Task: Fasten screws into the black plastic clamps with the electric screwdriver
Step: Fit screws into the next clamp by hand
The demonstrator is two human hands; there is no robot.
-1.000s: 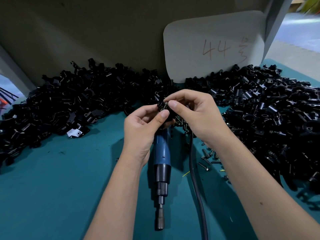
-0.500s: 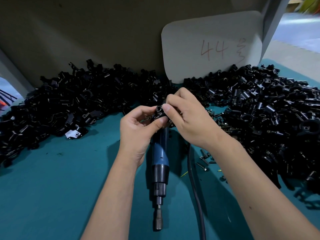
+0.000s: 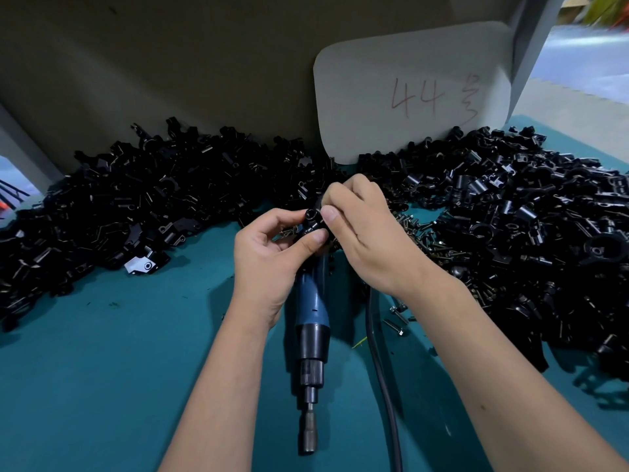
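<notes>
Your left hand (image 3: 272,257) and right hand (image 3: 366,238) meet over the middle of the table (image 3: 102,386), both pinching one black clamp (image 3: 313,222) between thumb and fingertips. Its round opening faces up toward you, just above your left thumb. Whether a screw already sits in it cannot be told.

The electric screwdriver (image 3: 311,338) lies flat on the table under your hands, blue body away from you, its metal bit pointing toward the near edge. Its black cord (image 3: 379,369) runs beside it on the right, down to the near edge.

Loose screws (image 3: 413,233) lie just right of your right hand, and a few more (image 3: 396,316) near your right wrist. One heap of clamps (image 3: 136,212) stretches along the far left side, another heap (image 3: 531,233) fills the far right corner. A pale card (image 3: 413,90) marked "44" leans against the back wall behind them.
</notes>
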